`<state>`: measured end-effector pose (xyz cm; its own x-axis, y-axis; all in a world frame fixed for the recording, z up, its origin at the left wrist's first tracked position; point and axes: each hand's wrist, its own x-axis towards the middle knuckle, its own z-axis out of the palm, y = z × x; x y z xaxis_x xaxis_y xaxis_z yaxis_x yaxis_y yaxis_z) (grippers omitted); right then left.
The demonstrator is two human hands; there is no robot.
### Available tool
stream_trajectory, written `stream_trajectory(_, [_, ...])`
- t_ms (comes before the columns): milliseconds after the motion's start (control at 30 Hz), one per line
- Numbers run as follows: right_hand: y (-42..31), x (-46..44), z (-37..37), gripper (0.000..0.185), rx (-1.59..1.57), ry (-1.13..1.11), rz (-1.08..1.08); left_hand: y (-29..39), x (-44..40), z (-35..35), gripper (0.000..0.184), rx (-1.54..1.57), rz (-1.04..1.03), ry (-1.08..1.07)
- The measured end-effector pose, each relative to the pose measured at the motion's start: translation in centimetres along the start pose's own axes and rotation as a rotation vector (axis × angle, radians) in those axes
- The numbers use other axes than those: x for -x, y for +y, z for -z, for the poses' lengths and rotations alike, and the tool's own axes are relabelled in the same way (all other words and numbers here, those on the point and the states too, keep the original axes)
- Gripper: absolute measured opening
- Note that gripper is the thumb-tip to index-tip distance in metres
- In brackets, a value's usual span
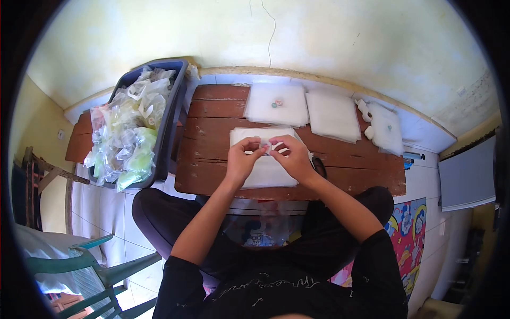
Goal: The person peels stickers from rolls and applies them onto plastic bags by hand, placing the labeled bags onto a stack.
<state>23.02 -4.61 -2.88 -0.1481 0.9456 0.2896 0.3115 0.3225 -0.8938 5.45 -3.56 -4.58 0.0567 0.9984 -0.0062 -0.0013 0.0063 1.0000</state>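
Both hands meet over a stack of translucent white plastic sheets or bags near the front of the brown wooden table. My left hand is closed in a pinch, thumb against fingers. Opposite it, my right hand pinches too, its fingertips almost touching the left ones. Between the fingertips shows a small whitish piece with a pinkish spot, too small to name. A dark curved object lies beside my right wrist, partly hidden by it.
More sheet stacks lie along the table's back; small round coloured pieces rest on one. White rolls sit between two stacks. At left stands a dark tub heaped with plastic bags. A green chair is at lower left.
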Motion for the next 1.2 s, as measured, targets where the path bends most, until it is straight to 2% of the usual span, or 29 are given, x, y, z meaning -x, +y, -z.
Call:
stream_trajectory(167, [-0.2,1.7,1.5,0.029,-0.011,0.004,-0.049,-0.6,0.9,-1.5,0.022,-0.026,0.047,-0.105])
stream_trajectory(233, [-0.3,1.4,1.1,0.024,-0.204,0.055,-0.194,-0.2,1.0,-1.6,0.022,-0.017,0.066,-0.124])
stream_trajectory(333, [0.3,1.3,1.3,0.022,-0.250,-0.006,-0.269,-0.2,1.1,-1.3,0.021,-0.054,0.097,-0.111])
stream_trajectory(433, [0.6,1.2,1.6,0.019,-0.324,-0.025,-0.335,-0.1,1.1,-1.4,0.023,-0.050,0.077,-0.187])
stream_trajectory(533, [1.2,1.0,1.5,0.016,-0.348,-0.014,-0.307,-0.1,1.4,-1.7,0.023,-0.147,0.023,-0.153])
stream_trajectory(600, [1.1,1.0,1.6,0.015,-0.353,-0.004,-0.321,-0.4,1.5,-1.9,0.030,-0.213,-0.145,-0.126])
stream_trajectory(733, [1.1,0.8,1.6,0.014,-0.393,0.034,-0.367,-0.4,1.7,-2.1,0.027,-0.019,-0.019,-0.206])
stream_trajectory(867, [1.1,0.9,1.5,0.013,-0.335,0.072,-0.308,-0.1,1.9,-2.2,0.026,0.080,0.085,-0.208])
stream_trajectory(933, [1.2,0.9,1.5,0.012,-0.119,0.106,-0.146,-0.1,1.9,-2.2,0.025,0.120,0.124,-0.201])
stream_trajectory(1167, [0.2,0.9,1.4,0.013,-0.178,0.099,-0.205,0.5,2.2,-2.2,0.020,0.071,0.139,-0.143])
stream_trajectory(1200, [0.1,1.0,1.3,0.013,-0.095,0.140,-0.117,0.6,2.3,-2.3,0.020,0.095,0.145,-0.139])
